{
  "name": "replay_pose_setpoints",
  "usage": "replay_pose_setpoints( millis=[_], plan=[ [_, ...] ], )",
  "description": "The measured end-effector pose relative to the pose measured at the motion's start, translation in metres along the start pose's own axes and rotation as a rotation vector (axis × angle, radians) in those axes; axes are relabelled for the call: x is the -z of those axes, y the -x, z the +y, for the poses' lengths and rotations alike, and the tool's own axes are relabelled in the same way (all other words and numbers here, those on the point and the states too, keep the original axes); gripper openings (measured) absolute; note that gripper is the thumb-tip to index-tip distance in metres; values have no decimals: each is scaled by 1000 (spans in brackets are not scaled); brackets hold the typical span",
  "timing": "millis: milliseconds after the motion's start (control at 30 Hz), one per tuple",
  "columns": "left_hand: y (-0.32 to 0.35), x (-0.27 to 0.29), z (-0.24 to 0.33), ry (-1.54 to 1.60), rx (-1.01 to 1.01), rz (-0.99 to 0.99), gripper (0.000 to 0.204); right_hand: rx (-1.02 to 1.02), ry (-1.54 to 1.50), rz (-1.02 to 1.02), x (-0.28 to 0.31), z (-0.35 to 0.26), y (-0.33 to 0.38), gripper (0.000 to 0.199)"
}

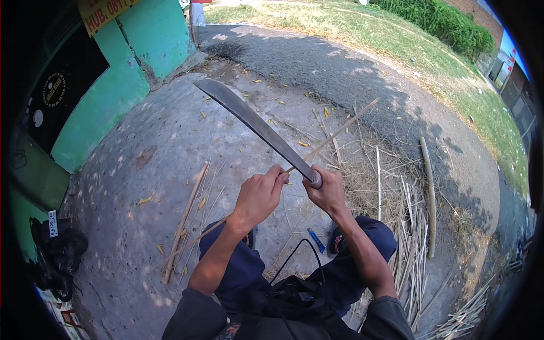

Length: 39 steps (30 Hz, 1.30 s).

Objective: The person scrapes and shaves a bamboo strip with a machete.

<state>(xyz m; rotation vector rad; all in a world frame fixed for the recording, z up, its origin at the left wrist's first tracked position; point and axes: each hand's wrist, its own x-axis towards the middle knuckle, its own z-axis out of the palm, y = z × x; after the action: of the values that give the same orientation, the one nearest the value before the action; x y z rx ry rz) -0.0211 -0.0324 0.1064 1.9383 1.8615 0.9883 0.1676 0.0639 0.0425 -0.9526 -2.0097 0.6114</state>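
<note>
Right hand [327,190] fisted round the handle of a long curved dark steel machete [255,126], blade running up and away from the grip. Left hand [259,195] pinches a long thin pale bamboo strip [334,134] that crosses just under the blade beside both hands. Looks like mid-shaving step; next stroke needs blade edge set on strip, pushed away from fingers. Split bamboo pile [416,238] right of grip, on grey concrete ground [158,147]

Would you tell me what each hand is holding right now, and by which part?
The right hand grips the machete by its handle. The left hand pinches a thin bamboo strip partway along its length, against the blade near the handle.
</note>
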Motion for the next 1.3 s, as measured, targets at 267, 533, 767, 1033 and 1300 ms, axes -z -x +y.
replay_pose_setpoints(
  millis=[267,533,767,1033,1300],
  plan=[
    [4,4,23,243,51,-176,35,46,-18,2,10,-7,2,13],
    [15,-12,42,167,12,-11,34,34,35,-1,22,-4,-1,10],
    [15,-14,43,132,-6,21,33,-1,-51,23,26,-14,5,10],
    [17,-13,42,153,1,29,34,54,23,-20,27,-13,2,10],
    [17,-16,42,161,5,56,34,-6,-35,-36,23,-18,1,12]
  ],
)
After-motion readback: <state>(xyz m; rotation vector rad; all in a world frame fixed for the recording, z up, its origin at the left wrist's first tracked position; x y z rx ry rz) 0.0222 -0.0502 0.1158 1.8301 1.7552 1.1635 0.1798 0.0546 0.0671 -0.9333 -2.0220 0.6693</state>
